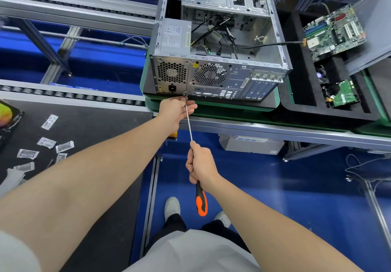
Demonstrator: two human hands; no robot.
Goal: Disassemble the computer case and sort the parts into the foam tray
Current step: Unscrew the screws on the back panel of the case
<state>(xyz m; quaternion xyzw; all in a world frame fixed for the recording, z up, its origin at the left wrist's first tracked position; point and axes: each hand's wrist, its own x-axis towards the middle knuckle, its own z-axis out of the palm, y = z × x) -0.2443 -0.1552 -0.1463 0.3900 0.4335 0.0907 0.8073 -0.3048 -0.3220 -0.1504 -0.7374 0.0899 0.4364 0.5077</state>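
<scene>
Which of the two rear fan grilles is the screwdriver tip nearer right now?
The left one, the power supply grille above the power socket; the screwdriver tip sits just below it. The case fan grille lies further right.

The computer case [220, 45] is finished in bare silver-grey metal, and its rear panel is patterned with two patches of black honeycomb mesh [171, 72] and marked by a small yellow warning sticker [196, 65]. Inside the case, black cables [203, 38] are mixed with yellow and white ones. The pallet [211, 107] under the case is edged in green. Right of the case, the foam tray [300, 93] is black. A green motherboard [334, 32] and a smaller green board [344, 94] are set off against it. Below the case, the screwdriver [189, 123] is coloured orange and black at the handle and silver along the shaft. The floor [275, 187] is painted deep blue. Left of the case, a black mat [84, 127] is dotted with silvery-white packets [47, 142].
</scene>
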